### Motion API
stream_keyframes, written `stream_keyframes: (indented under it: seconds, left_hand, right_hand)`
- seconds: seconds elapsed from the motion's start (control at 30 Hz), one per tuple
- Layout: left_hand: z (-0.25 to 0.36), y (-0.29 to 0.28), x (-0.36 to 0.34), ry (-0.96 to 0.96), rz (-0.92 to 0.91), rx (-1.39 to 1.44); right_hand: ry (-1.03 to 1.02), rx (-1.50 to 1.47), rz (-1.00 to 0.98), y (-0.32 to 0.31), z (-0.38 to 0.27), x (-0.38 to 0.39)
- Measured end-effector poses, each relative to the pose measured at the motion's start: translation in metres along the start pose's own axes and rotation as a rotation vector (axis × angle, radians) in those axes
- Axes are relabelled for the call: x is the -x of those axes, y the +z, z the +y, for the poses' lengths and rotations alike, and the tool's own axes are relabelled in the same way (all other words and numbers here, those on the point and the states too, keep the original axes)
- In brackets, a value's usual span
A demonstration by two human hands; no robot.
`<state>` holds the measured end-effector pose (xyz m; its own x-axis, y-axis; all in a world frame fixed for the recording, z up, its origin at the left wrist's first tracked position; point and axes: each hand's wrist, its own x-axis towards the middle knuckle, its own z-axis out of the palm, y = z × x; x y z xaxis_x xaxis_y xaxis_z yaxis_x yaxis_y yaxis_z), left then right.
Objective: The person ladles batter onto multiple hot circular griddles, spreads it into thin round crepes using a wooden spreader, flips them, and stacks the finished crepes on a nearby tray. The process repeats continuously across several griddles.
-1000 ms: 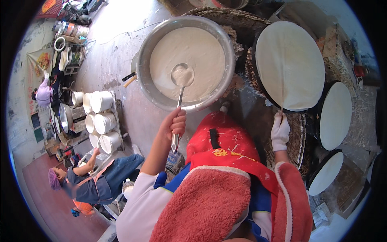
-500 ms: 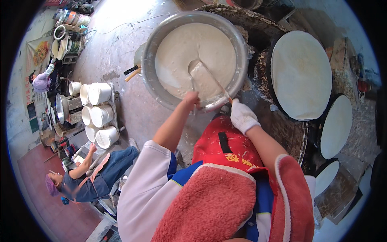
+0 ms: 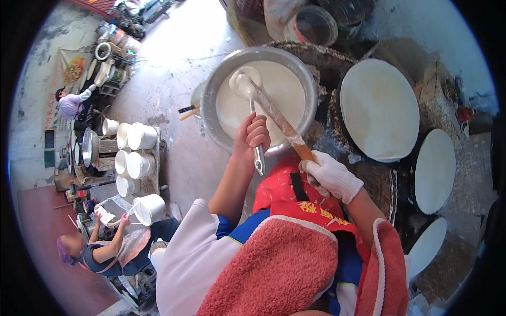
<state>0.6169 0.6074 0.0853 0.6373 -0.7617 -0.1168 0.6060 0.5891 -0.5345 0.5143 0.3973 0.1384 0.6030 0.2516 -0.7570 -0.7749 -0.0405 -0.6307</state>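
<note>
A big round metal basin (image 3: 207, 100) holds pale, smooth batter (image 3: 287, 97). My bare left hand (image 3: 252, 137) is wrapped round the handle of a metal ladle (image 3: 258, 159). The ladle's bowl is above the batter at the basin's far left part. My right hand (image 3: 333, 177), in a white knitted glove, grips a long wooden-handled paddle (image 3: 278, 120) smeared with batter. The paddle slants across the basin, its far end at the ladle's bowl. Batter coats that end, so its shape is hidden.
Large round pale griddle tops (image 3: 379, 110) stand close on my right. White buckets (image 3: 142, 137) are grouped on the left. A co-worker (image 3: 110, 247) at lower left handles a bucket (image 3: 149, 209); another person (image 3: 74, 104) is farther off.
Ladle and paddle have risen from the batter's near side toward the basin's far left. My left hand turned its grip on the ladle. The co-worker now has both hands forward by a bucket.
</note>
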Motion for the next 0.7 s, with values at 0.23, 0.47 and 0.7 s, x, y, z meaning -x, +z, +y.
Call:
stream_keyframes:
  seconds: [0.23,0.47,0.7]
  left_hand:
    - [-0.047,0.109,0.014,-0.103,-0.242,-0.257]
    - [-0.041,0.186,0.044,-0.145,-0.352,-0.691]
    - [-0.011,0.134,0.087,-0.002,0.094,-0.583]
  right_hand:
    - [-0.327,0.217,0.010,0.011,-0.061,0.039]
    - [-0.953,0.781,0.620,0.014,-0.084,0.036]
    - [-1.214,1.117,0.962,-0.010,-0.016,-0.004]
